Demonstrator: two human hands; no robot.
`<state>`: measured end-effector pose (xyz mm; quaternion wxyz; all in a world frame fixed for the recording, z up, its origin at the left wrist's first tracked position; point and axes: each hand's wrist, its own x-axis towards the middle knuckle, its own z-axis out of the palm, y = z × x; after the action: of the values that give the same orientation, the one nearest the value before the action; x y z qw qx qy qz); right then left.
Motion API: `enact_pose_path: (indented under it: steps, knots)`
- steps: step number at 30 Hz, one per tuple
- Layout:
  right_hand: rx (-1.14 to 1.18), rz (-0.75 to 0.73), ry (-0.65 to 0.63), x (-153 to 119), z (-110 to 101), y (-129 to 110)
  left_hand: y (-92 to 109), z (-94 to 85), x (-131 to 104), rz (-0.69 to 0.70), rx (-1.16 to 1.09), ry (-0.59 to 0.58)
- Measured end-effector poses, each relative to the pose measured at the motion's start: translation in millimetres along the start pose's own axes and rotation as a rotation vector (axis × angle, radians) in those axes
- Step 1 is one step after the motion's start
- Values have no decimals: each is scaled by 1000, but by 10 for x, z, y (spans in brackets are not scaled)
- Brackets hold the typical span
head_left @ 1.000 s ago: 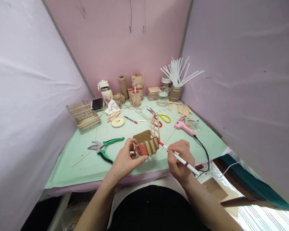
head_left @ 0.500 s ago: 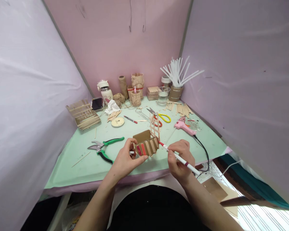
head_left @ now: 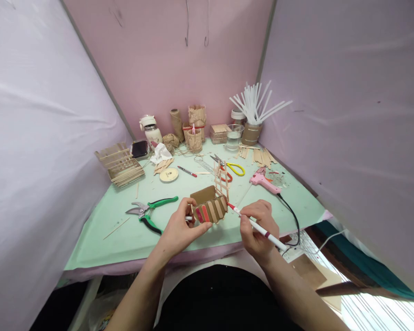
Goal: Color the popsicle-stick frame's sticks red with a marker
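My left hand (head_left: 184,230) grips a small cardboard box-like model (head_left: 212,209) by its left end, thumb along the lower front. Wooden sticks line its front; the two leftmost are coloured dark red and light red, the others bare wood. A lattice of thin sticks (head_left: 222,179) rises at its back right corner. Something white, partly hidden, pokes out behind my left fingers. In a writing grip, my right hand (head_left: 260,225) is closed around a white marker (head_left: 262,231) with a red tip. That tip is at the model's right edge; whether it touches I cannot tell.
Pruning shears (head_left: 146,212) lie left of my hands. Beyond the model are scissors (head_left: 236,168), a red pen (head_left: 186,171) and a round lid (head_left: 169,174). A pink glue gun (head_left: 265,181) with a black cord lies right. A water cup (head_left: 233,136) stands at the back.
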<state>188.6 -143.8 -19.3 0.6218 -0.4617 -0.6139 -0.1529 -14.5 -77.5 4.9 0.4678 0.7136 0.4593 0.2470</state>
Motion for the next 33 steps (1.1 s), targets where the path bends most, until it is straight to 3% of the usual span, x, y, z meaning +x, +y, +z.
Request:
enact_pose_path:
  steps: [18,33]
  knots:
    - [-13,1,14,10,22,-4,2,1,-4,17,36,25]
    - [-39,-2,0,-1,33,9,86,26,-53,36,174,131]
